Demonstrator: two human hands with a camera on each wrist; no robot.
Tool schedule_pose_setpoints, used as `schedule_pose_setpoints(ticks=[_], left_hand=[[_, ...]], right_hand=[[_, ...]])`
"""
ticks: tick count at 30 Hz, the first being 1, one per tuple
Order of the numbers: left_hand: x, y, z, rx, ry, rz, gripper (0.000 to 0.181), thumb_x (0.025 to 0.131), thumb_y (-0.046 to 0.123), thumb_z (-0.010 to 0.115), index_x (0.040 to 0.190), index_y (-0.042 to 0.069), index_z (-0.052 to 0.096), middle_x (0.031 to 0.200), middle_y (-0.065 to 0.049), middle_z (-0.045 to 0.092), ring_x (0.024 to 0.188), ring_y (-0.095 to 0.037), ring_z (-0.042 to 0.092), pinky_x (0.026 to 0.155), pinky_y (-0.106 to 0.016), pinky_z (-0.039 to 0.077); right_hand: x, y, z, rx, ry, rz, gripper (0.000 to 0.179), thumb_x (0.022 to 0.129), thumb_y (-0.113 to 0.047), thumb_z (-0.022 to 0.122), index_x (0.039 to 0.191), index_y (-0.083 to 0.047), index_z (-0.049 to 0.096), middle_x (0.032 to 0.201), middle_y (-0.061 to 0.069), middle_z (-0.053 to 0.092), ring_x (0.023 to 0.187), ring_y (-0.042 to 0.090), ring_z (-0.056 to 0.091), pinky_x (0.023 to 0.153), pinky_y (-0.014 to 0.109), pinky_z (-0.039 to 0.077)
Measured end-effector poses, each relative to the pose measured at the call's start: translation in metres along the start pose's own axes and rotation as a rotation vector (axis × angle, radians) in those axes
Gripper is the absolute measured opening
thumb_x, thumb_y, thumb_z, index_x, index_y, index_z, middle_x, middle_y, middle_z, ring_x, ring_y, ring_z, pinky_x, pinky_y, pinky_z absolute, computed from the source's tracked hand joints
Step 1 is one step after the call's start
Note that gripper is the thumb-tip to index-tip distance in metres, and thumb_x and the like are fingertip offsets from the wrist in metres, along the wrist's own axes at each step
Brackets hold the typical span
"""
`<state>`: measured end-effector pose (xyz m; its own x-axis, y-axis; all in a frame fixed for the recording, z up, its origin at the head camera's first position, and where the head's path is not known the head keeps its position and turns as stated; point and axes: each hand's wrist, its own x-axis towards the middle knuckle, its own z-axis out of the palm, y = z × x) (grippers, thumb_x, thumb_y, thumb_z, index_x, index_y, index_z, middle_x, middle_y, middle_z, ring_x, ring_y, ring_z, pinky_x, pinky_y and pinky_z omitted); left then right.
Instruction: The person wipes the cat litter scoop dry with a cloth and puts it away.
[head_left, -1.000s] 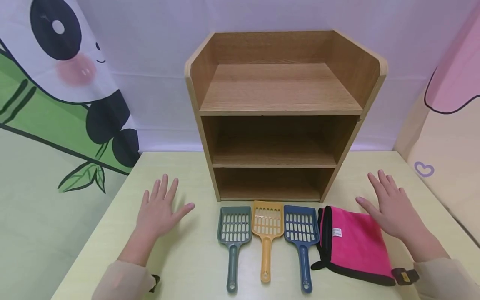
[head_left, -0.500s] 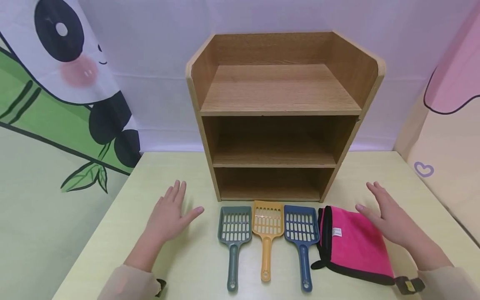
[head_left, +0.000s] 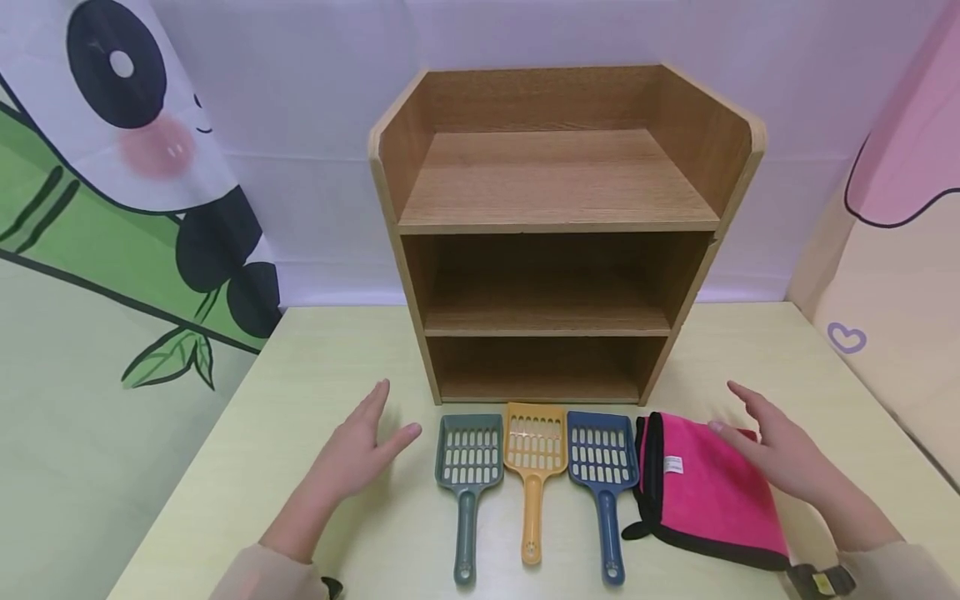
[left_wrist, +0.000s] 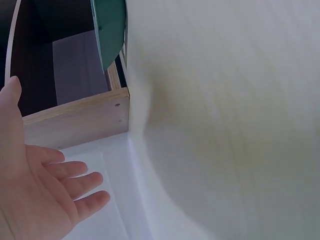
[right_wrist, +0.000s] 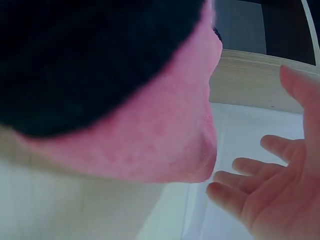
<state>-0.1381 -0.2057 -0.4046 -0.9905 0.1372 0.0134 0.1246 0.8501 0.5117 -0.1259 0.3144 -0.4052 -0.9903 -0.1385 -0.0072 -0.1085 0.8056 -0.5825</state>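
Note:
Three slotted litter scoops lie side by side with their handles toward me: a green scoop (head_left: pixel 466 492), a yellow scoop (head_left: pixel 533 479) and a blue scoop (head_left: pixel 604 492). To their right lies a folded pink cloth (head_left: pixel 712 492) with black edging and a small white tag. My left hand (head_left: pixel 352 454) hovers left of the green scoop, thumb apart from the straight fingers, holding nothing. Near the cloth's right side is my right hand (head_left: pixel 787 454), also holding nothing, its fingers extended. The left wrist view shows the left palm (left_wrist: pixel 40 200) beside the green scoop's edge (left_wrist: pixel 110 30).
A wooden shelf unit (head_left: pixel 558 227) with three levels stands behind the scoops, close to their front edges. The pale table (head_left: pixel 225 467) carries everything. A printed curtain (head_left: pixel 315 125) hangs behind it.
Both hands have lowered and turned edge-on. The left hand has shifted right toward the green scoop, and the right hand has come down slightly beside the cloth. Scoops and cloth stay put.

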Motion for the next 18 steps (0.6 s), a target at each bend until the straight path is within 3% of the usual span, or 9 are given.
schedule_pose_setpoints(ticks=[5,18], left_hand=[[-0.004,0.005,0.005,-0.132,-0.039,-0.034,0.088,0.091,0.060,0.047,0.150,0.002,0.017,0.155,-0.020,0.023,0.141,-0.040,0.024,0.115,-0.054,0.024],[-0.020,0.019,0.020,-0.460,-0.117,-0.164,0.074,0.093,0.051,0.051,0.143,0.000,0.035,0.139,-0.018,0.050,0.124,-0.035,0.052,0.102,-0.049,0.045]], right_hand=[[-0.002,0.003,0.001,0.020,-0.041,0.069,0.081,0.092,-0.042,0.057,0.147,0.004,0.018,0.141,0.037,0.029,0.118,0.059,0.041,0.089,0.062,0.048],[-0.004,0.018,0.000,0.082,-0.170,0.284,0.096,0.089,-0.051,0.057,0.145,0.010,0.009,0.135,0.041,0.028,0.115,0.058,0.040,0.080,0.052,0.056]])
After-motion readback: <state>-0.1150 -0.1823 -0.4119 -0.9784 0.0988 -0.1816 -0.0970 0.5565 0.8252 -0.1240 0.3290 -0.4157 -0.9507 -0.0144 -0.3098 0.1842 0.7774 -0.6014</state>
